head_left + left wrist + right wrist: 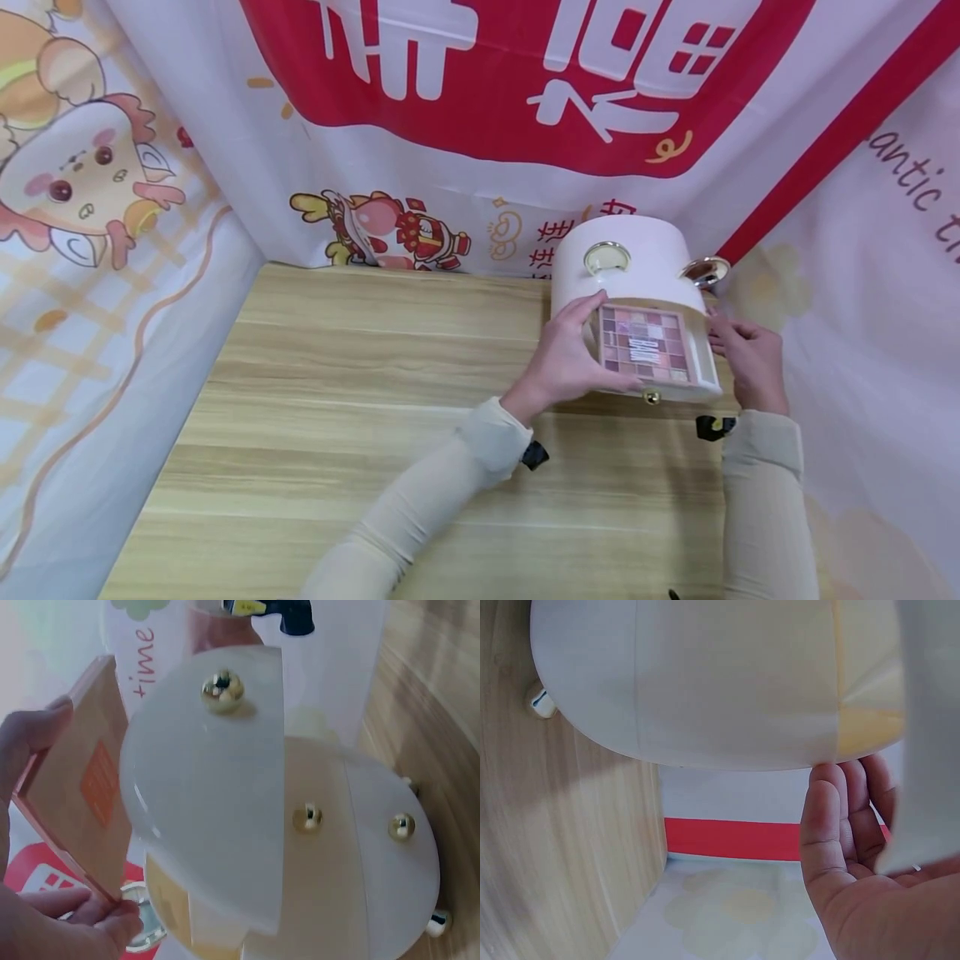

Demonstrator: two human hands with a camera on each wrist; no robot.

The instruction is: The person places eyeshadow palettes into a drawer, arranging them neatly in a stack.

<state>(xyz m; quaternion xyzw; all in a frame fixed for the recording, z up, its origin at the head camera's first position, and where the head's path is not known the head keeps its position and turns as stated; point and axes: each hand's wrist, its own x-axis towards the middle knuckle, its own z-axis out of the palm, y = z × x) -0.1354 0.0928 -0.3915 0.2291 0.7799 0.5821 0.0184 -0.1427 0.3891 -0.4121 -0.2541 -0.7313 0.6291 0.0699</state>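
A white storage box with rounded sides [641, 233] stands near the back right of the table, its top drawer [705, 358] pulled out. My left hand [562, 358] grips an eyeshadow palette [645, 343] by its edges, thumb on one side and fingers on the other. The left wrist view shows the palette's underside with an orange label [101, 784], tilted just over the drawer. At the box's right side is my right hand [753, 362]; in the right wrist view its fingers [825, 802] are loosely bent, fingertips against the box wall.
Gold ball knobs [307, 817] stick out from the drawer fronts. A shiny rounded metal piece [705, 271] juts out at the box's right, and another [607, 258] is on top. Printed cloth [480, 192] hangs behind the wooden table [360, 375].
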